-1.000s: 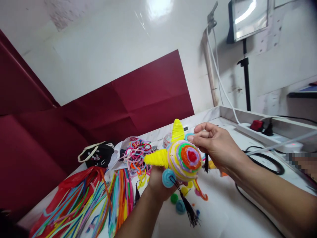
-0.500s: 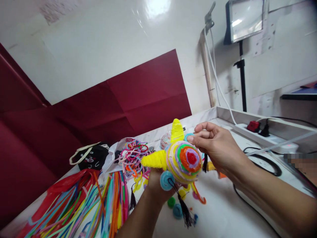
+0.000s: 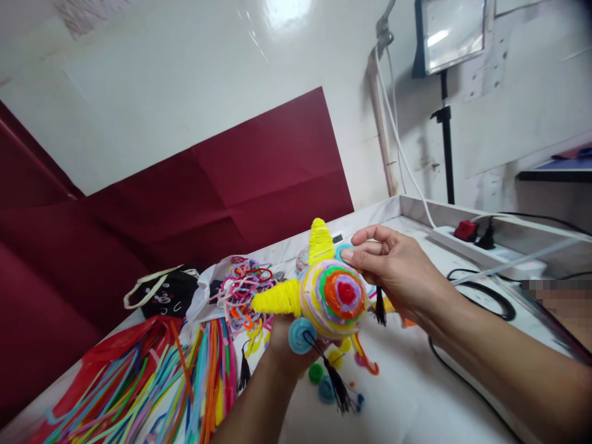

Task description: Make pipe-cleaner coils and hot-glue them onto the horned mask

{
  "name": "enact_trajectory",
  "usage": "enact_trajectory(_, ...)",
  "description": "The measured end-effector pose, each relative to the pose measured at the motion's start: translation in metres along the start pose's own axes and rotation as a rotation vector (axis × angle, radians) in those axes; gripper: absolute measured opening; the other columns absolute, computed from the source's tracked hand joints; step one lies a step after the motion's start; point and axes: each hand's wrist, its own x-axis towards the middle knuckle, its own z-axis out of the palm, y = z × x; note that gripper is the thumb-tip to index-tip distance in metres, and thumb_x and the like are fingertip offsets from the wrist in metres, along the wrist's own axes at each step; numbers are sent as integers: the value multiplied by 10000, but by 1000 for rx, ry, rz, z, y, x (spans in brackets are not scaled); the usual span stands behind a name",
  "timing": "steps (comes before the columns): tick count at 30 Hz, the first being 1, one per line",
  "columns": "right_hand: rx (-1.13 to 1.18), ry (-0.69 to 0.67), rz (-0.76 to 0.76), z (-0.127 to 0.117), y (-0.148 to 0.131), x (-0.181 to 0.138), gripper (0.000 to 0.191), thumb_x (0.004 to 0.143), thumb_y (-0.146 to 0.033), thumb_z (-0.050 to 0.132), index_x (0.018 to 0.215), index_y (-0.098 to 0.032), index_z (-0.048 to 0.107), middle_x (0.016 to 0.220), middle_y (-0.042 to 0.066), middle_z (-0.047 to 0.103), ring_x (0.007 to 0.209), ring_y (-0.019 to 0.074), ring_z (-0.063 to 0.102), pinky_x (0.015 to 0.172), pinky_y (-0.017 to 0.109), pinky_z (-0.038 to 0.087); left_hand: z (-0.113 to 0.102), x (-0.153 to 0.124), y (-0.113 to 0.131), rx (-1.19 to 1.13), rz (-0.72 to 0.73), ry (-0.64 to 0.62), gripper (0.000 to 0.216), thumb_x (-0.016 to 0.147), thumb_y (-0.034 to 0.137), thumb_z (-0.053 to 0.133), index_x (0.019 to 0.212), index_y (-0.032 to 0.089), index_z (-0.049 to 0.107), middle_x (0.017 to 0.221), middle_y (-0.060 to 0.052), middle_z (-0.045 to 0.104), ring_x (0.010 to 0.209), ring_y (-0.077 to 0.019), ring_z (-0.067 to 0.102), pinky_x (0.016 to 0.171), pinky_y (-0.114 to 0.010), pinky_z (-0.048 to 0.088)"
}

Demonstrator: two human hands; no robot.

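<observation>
A round pipe-cleaner ornament (image 3: 333,295) with coloured rings, two yellow cones and black tassels is held up over the white table (image 3: 416,394). My left hand (image 3: 283,348) grips it from below and behind, mostly hidden by it. My right hand (image 3: 393,268) pinches a small blue coil (image 3: 343,251) at the ornament's upper right edge, fingers closed on it.
Straight pipe cleaners (image 3: 185,382) fan out at the lower left beside a tangle of bent ones (image 3: 243,287) and a black pouch (image 3: 166,296). Small coils and pompoms (image 3: 324,382) lie under the ornament. A power strip (image 3: 485,250) and black cables (image 3: 490,296) sit to the right.
The ornament and both hands have drifted slightly left and down in view as the camera shifted. The grips look unchanged.
</observation>
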Motion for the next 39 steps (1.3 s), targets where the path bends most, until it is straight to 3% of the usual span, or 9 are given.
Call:
enact_trajectory(3,-5,-17,0,0,2,0,427,537,-211,882,838,-160,584,550,-55,593,448,43,397,416,163,274,-1,-1,2,15,8,-1,348,643,329,728,930,139,679,659,-54,653,583,-192,608,539,-258,440)
enact_trajectory(6,-3,-35,0,-2,2,0,411,544,-230,883,833,-156,600,542,-62,576,446,40,380,418,166,262,-1,-2,1,15,18,4,340,665,292,711,965,137,676,718,-60,674,551,-164,585,517,-248,434)
enact_trajectory(12,-37,-33,13,-2,0,0,339,602,-276,861,821,-156,631,578,-43,586,470,46,392,429,173,263,2,-2,0,-32,54,30,382,750,296,659,1097,137,662,705,-59,678,564,-196,600,524,-286,465)
enact_trajectory(17,-55,-21,25,0,-1,-1,283,679,-345,817,809,-158,649,615,-21,596,502,60,433,435,174,281,-2,0,1,-69,-20,-60,456,725,234,641,1169,129,639,828,-96,714,702,-236,655,560,-270,464)
enact_trajectory(22,-65,-18,28,-1,-1,0,280,688,-357,814,811,-162,656,620,-28,582,494,52,418,428,169,275,-4,1,-1,-66,12,-73,374,607,98,597,969,101,689,762,-77,703,637,-191,630,542,-239,448)
enact_trajectory(30,-55,-48,52,-3,-2,5,377,673,-473,804,781,-153,634,599,-23,548,490,54,411,411,169,245,-7,-2,-5,-46,36,-109,66,597,144,674,633,111,630,668,-73,684,679,-223,654,517,-227,452)
enact_trajectory(39,-101,-45,59,-4,-4,6,327,723,-475,753,768,-181,617,646,-14,527,578,96,449,409,179,233,-9,-2,-7,-23,36,-135,154,620,118,628,764,101,679,753,-85,703,683,-203,650,552,-225,456)
